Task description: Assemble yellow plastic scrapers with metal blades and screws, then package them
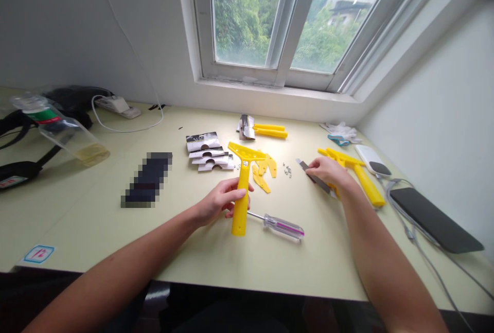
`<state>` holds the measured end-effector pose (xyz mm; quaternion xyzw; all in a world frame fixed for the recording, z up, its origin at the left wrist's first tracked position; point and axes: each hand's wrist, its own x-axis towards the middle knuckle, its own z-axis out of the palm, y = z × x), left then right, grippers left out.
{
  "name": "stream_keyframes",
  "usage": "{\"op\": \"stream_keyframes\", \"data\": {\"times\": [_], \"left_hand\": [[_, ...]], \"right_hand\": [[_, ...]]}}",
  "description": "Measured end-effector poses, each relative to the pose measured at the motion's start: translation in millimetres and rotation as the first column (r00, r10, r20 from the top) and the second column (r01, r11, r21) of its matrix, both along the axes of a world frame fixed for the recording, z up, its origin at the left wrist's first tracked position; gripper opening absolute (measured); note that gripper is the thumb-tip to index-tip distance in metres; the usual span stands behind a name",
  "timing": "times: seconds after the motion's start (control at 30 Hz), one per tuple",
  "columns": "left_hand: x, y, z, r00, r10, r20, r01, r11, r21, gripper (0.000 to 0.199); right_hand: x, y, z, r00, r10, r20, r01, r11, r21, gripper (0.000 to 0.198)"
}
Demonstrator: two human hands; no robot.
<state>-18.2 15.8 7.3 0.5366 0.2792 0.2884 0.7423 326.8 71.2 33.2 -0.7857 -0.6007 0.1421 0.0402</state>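
My left hand [216, 200] is closed around the handle of a yellow scraper [241, 212], its T-shaped head pointing away from me. At the right, my right hand [329, 172] pinches a dark flat blade [318, 182] just above the table. Beside that hand lie more yellow scraper handles [368, 185], partly hidden by it. Loose yellow plates [266, 164] rest behind the held scraper, and several small screws [287, 171] are scattered to their right. A screwdriver [284, 226] with a clear handle lies near my left hand, its tip hidden behind the scraper.
Folded black-and-white cards [204, 141] lie behind my left hand. Yellow-handled scrapers with a card sleeve [247, 128] lie near the window. A plastic bottle [69, 132] leans at left. White gloves [341, 131], a white device [372, 160], cables and a black slab [436, 220] line the right.
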Motion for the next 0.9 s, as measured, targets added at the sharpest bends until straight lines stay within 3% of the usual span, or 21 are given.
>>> {"op": "stream_keyframes", "data": {"times": [0.37, 0.6, 0.67, 0.73, 0.83, 0.9], "left_hand": [[-2, 0, 1.0, 1.0, -0.007, -0.02, 0.007, 1.0, 0.008, 0.036], [-2, 0, 0.9, 1.0, -0.01, -0.012, 0.01, 1.0, -0.002, 0.035], [-1, 0, 1.0, 1.0, -0.014, -0.013, 0.014, 1.0, -0.001, 0.035], [-1, -1, 0.9, 1.0, -0.025, -0.015, 0.025, 1.0, 0.004, 0.036], [1, -2, -0.1, 0.999, -0.048, -0.012, 0.048, 0.999, 0.015, 0.036], [1, -2, -0.8, 0.998, -0.062, -0.018, 0.062, 0.997, 0.034, 0.036]], "right_hand": [[12, 0, -7, 0.984, -0.169, -0.054, 0.174, 0.977, 0.119, 0.025], [40, -14, 8, 0.966, -0.226, -0.123, 0.251, 0.935, 0.252, 0.026], [28, -17, 16, 0.967, -0.166, -0.193, 0.222, 0.922, 0.317, 0.032], [3, -19, 26, 0.933, 0.01, -0.36, 0.131, 0.922, 0.364, 0.039], [-43, -20, 49, 0.716, 0.33, -0.616, -0.069, 0.911, 0.407, 0.045], [-72, -18, 66, 0.59, 0.459, -0.664, -0.204, 0.88, 0.428, 0.045]]}}
